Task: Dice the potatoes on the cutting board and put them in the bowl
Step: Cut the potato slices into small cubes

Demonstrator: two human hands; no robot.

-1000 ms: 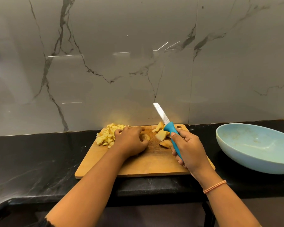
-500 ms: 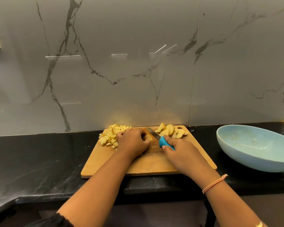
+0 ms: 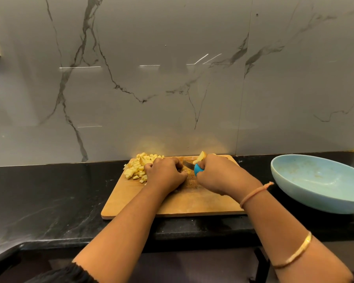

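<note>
— Where's the potato?
— The potato piece (image 3: 187,172) is mid-board, pinned by the left hand's (image 3: 166,174) curled fingers. There's a diced pile (image 3: 140,167) at the cutting board's (image 3: 192,203) far-left corner.
— And the knife (image 3: 189,165)?
— The right hand (image 3: 219,176) grips it, and its length runs leftward.
— Around them?
— Black counter (image 3: 49,190), marble wall (image 3: 172,78), and a bowl (image 3: 315,180) to the right.

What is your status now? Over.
Right hand grips knife, blade down. Left hand holds potato piece at blade. Diced pile on board, bowl has none. Nothing in way.
</note>
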